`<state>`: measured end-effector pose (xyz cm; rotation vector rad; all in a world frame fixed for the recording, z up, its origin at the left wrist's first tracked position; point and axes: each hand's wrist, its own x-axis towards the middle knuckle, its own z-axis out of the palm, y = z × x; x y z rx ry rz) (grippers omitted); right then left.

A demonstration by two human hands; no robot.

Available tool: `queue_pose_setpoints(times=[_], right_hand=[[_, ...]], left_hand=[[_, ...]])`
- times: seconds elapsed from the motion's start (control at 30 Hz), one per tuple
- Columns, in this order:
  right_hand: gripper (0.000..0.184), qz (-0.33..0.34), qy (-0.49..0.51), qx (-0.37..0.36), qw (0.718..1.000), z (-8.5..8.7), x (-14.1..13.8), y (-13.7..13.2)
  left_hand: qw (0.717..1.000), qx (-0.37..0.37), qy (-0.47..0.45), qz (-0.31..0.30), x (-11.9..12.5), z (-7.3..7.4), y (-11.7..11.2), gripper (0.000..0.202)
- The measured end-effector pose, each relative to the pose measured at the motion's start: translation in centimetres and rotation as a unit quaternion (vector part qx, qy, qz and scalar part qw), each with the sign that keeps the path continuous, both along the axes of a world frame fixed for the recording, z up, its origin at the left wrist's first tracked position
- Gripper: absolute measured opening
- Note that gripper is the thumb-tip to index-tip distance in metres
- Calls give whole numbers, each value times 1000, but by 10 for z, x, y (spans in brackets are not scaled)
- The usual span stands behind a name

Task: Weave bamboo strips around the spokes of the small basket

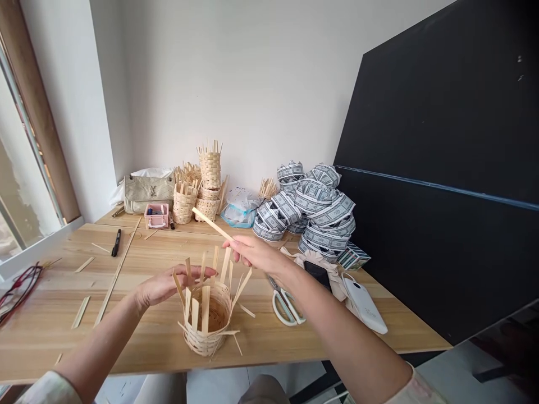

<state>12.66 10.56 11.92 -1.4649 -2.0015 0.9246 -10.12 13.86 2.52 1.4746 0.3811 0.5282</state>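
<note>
A small woven wood-strip basket (206, 339) stands upright near the table's front edge, its loose strip ends sticking up around the rim. My left hand (174, 282) is at the basket's far left side, with its fingers stretched out among the upright strips; the strips partly cover them. Above and behind the basket, my right hand (248, 251) is closed on one end of a flat wooden strip (210, 222). The strip's free end points up and to the left. To the right of the basket lie scissors (285, 308) with white handles, partly hidden by my right forearm.
Stacked woven baskets (209, 168), a pink box (156, 216) and a beige handbag (148, 193) stand along the wall. Patterned ribbon rolls (324, 202) are heaped at back right, near a white power bank (364, 303). A marker (116, 243) and loose strips (118, 272) lie left.
</note>
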Motion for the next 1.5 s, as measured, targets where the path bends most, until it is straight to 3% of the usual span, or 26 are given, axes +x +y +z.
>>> queue_pose_setpoints(times=[0.23,0.47,0.7,0.93,1.1,1.3,1.5], right_hand=[[16,7,7,12,1000,-19,5,-11],[26,49,-30,61,996,-30,7,-18],[16,24,-79,45,996,-37,2,-31],[29,-8,-95,-13,995,-53,-3,-49],[30,-21,-149,-25,988,-52,-5,-58],[32,7,-216,-16,976,-53,-1,-65],[26,8,-293,30,956,-59,5,-65]], left_hand=[[999,3,33,27,3,7,-6,52],[999,-12,21,22,2,6,-7,64],[999,-5,27,32,6,7,-10,57],[984,-55,-62,157,15,-18,-17,53],[961,-111,-146,209,25,-28,-26,56],[950,-143,-131,245,37,-29,-31,37],[946,-80,-85,303,47,-28,-35,38]])
